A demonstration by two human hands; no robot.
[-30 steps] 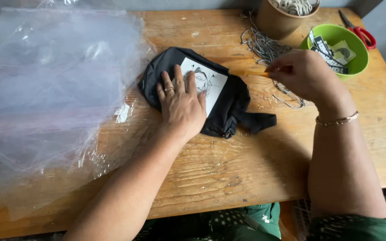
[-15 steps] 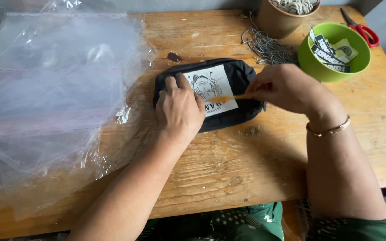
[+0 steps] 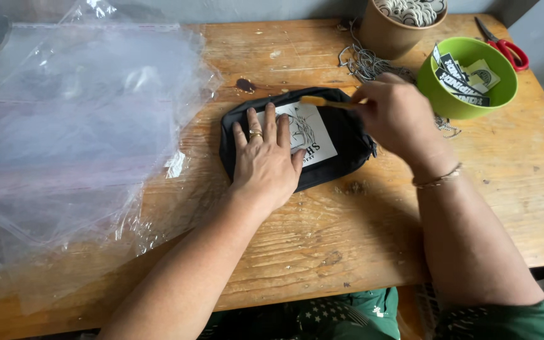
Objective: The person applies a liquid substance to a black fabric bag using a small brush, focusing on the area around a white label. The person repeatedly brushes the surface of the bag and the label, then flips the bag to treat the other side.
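A folded black garment (image 3: 341, 135) with a white printed card (image 3: 310, 135) on top lies in the middle of the wooden table (image 3: 360, 239). My left hand (image 3: 266, 160) presses flat on the garment's left part, fingers spread, partly over the card. My right hand (image 3: 398, 116) hovers over the garment's right end and pinches a thin yellow-orange stick-like thing (image 3: 322, 101) that points left over the card.
A heap of clear plastic bags (image 3: 70, 132) covers the table's left side. At the back right stand a brown cup (image 3: 398, 28) of round pieces, a green bowl (image 3: 473, 94) of printed tags, red-handled scissors (image 3: 505, 45) and loose grey strings (image 3: 363, 63).
The garment went from loosely bunched to a neat flat fold. My right hand came from the strings to the garment, now holding the yellow-orange stick. The left hand stayed pressed on it.
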